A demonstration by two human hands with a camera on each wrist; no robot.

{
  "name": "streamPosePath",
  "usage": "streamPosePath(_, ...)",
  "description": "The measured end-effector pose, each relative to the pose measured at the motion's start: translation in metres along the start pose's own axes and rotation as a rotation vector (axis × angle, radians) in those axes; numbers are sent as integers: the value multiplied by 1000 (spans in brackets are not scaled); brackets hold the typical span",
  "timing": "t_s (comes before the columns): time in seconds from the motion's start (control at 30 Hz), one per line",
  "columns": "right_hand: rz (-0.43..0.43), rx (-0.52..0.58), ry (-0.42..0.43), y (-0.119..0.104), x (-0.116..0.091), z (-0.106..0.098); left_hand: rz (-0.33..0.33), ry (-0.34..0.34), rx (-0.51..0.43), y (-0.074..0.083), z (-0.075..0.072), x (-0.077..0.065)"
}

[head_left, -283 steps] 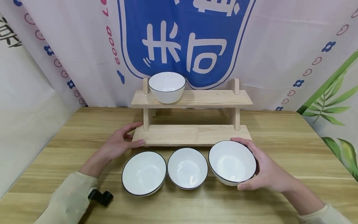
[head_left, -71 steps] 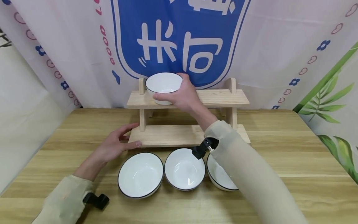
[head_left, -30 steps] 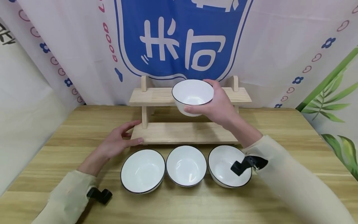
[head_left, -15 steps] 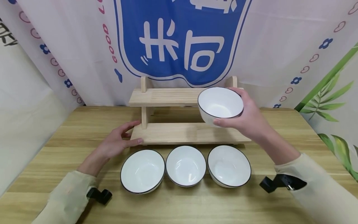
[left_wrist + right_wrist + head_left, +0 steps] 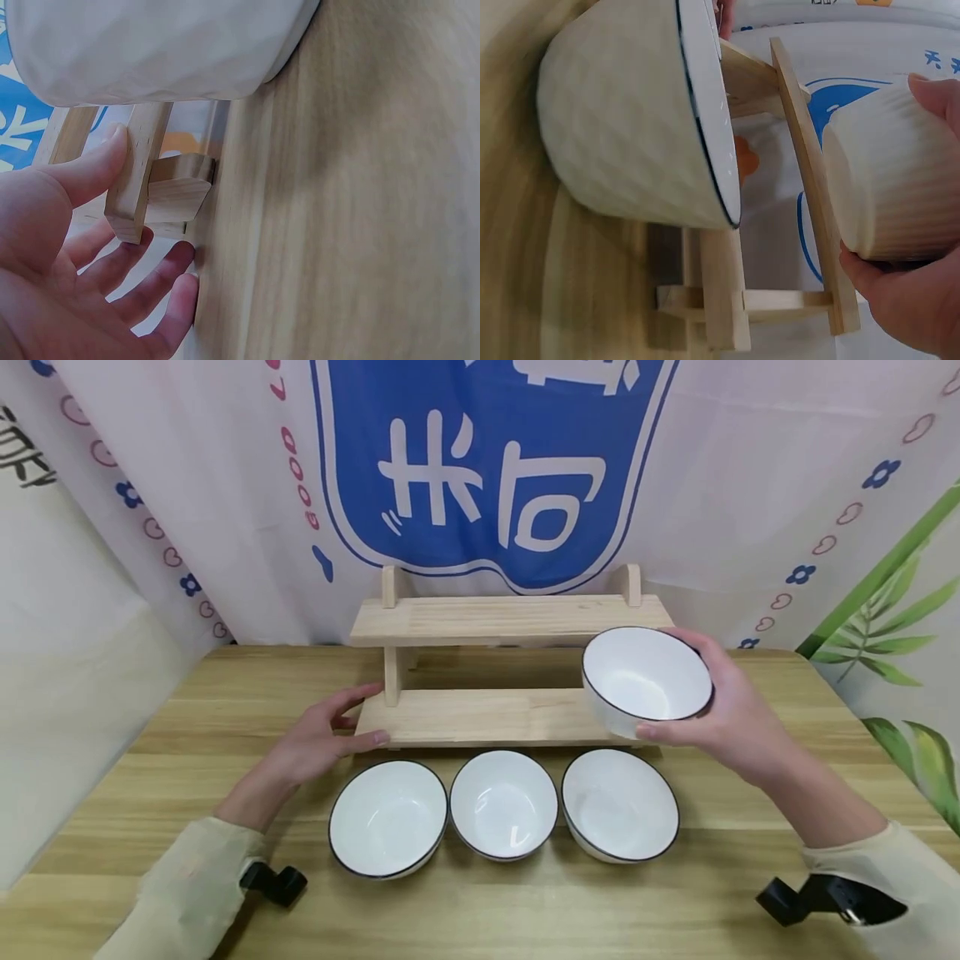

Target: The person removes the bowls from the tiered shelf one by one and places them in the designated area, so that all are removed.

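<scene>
My right hand (image 5: 738, 722) grips a white bowl (image 5: 647, 672) with a dark rim by its right side, thumb at the front. The bowl is held up in front of the right end of a two-tier wooden shelf (image 5: 487, 714). Ribbed outer walls of this held bowl (image 5: 900, 172) show in the right wrist view. At the shelf's left end, my left hand (image 5: 318, 739) holds the lower board (image 5: 139, 172), its thumb on one face and fingers at the other. Three more dark-rimmed bowls stand in a row before the shelf: left (image 5: 387, 818), middle (image 5: 504, 806), right (image 5: 620, 806).
The shelf's upper board (image 5: 480, 620) has a short post at each end. Behind it hangs a white curtain (image 5: 720, 485) with a blue printed panel. Everything stands on a wood-grain table (image 5: 450, 918).
My right hand took the bowl from the upper board's left side and carried it right, down and nearer. Earlier, that hand let go of the row's right bowl. My left hand stays put.
</scene>
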State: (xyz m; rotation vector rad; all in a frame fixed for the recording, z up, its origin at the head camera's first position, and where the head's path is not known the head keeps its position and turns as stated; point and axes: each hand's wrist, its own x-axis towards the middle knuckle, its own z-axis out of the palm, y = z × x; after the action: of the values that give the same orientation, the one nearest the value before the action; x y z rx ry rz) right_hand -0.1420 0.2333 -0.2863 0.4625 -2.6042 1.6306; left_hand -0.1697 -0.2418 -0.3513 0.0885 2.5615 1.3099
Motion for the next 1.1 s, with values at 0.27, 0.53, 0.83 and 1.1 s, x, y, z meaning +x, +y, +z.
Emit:
streamPosePath(0.27, -52, 107, -18, 28, -16, -13, -10, 11, 6, 0, 0, 0)
streamPosePath(0.53, -87, 193, -34, 57, -39, -36, 1, 13, 0, 1, 1, 1)
streamPosePath(0.83, -104, 233, -79, 85, -60, -52, 4, 9, -4, 0, 1, 1)
streamPosePath(1.1, -138, 221, -127, 102, -71, -58, 8, 12, 2, 0, 1, 0)
